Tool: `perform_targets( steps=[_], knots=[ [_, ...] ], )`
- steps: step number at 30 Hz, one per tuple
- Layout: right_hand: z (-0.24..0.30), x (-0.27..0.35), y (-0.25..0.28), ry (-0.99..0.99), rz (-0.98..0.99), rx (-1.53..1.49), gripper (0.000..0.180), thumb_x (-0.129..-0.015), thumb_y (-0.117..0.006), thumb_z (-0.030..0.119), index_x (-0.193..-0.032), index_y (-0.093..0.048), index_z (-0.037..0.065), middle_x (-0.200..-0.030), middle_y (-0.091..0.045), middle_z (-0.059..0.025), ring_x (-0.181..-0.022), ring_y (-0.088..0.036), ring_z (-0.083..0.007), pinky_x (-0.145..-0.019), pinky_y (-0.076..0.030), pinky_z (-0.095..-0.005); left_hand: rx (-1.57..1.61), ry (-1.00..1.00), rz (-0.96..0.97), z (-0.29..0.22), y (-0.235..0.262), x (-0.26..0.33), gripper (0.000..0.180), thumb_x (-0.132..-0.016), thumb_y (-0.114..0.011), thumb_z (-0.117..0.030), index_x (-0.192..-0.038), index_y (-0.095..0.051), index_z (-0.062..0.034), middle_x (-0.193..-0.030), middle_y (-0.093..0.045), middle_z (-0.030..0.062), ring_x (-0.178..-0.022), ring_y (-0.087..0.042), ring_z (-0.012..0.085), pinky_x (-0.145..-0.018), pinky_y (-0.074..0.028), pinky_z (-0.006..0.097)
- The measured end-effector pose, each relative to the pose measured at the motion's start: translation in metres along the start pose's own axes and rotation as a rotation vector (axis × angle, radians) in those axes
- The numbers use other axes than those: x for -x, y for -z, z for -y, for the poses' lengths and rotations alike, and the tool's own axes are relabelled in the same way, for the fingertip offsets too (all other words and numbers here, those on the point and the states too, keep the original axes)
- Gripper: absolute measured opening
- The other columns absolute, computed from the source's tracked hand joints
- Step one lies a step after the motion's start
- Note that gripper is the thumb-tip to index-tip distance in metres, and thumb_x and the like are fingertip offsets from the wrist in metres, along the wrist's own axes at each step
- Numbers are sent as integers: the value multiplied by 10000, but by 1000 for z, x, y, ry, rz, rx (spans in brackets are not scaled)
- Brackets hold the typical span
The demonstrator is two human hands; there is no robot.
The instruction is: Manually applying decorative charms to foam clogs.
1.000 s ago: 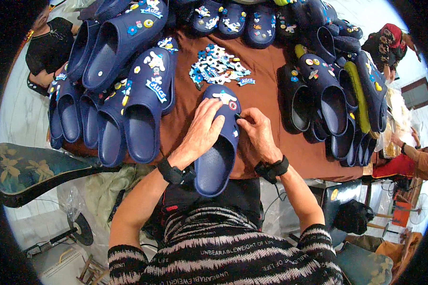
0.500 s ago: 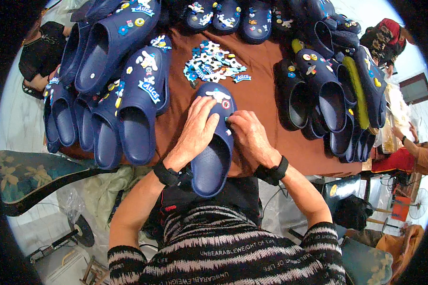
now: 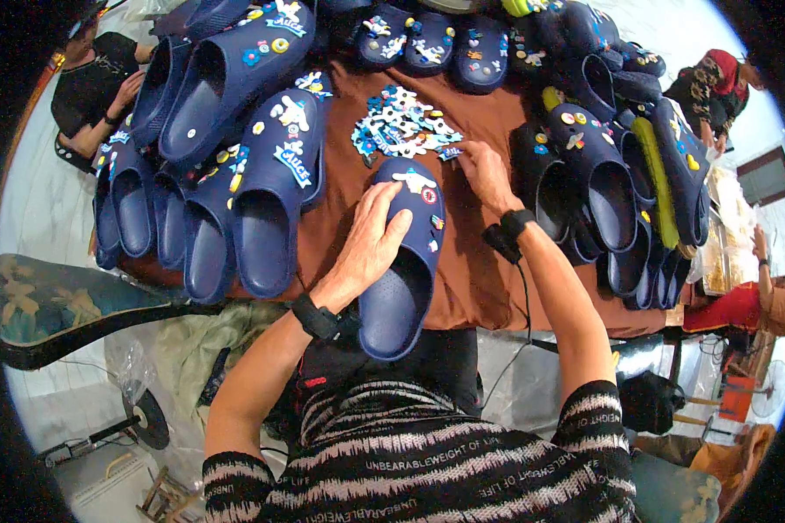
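A navy blue clog (image 3: 403, 288) lies toe away from me on the brown tablecloth (image 3: 480, 288), with small charms pushed into its top. My left hand (image 3: 371, 248) rests flat on the clog's left side and holds it down. My right hand (image 3: 484, 174) reaches forward to the near edge of a pile of blue and white charms (image 3: 401, 126), fingers at the pile. Whether a charm is pinched in those fingers cannot be seen. Both wrists wear black bands.
Rows of navy clogs with charms lie at the left (image 3: 275, 183), along the back (image 3: 427, 44) and at the right (image 3: 602, 192). A person in black (image 3: 92, 96) sits at far left; other people (image 3: 715, 87) are at right. A patterned seat (image 3: 52, 305) is lower left.
My right hand left the clog's top and reached forward to the charm pile. My left hand stayed on the clog.
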State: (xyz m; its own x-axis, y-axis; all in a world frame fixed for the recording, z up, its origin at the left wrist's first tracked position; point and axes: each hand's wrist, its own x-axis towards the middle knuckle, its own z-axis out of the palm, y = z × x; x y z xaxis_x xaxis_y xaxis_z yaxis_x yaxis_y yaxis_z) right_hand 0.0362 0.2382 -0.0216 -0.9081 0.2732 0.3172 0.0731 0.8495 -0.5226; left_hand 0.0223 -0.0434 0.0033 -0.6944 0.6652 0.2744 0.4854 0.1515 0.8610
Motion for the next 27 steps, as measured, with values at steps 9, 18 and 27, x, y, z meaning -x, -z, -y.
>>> perform_targets(
  steps=[9,18,27],
  knots=[
    [17,-13,-1,-118,172,199,233,-869,-672,161,-1089,-689,87,-1083,-636,-171,-1029,-623,-371,-866,-497,-467,112,221,1,-3,9,16,754,-1007,-481,-448,-1515,-210,39,-1558,-245,252,-1475,-208,348,-1204,-170,407],
    [11,0,14,-254,280,-385,199,-879,-719,215,-881,-633,36,-777,-649,-70,-703,-611,-177,-637,-477,-319,107,193,24,3,8,13,769,-1024,-415,-496,-1523,-189,43,-1569,-224,255,-1483,-190,344,-1209,-153,400],
    [122,12,19,-276,639,-641,266,-924,-686,288,-880,-656,28,-678,-616,-21,-585,-595,-107,-505,-467,-270,306,265,-46,1,7,21,781,-1039,-277,-568,-1547,-148,11,-1585,-226,203,-1490,-174,290,-1208,-131,371]
  ],
)
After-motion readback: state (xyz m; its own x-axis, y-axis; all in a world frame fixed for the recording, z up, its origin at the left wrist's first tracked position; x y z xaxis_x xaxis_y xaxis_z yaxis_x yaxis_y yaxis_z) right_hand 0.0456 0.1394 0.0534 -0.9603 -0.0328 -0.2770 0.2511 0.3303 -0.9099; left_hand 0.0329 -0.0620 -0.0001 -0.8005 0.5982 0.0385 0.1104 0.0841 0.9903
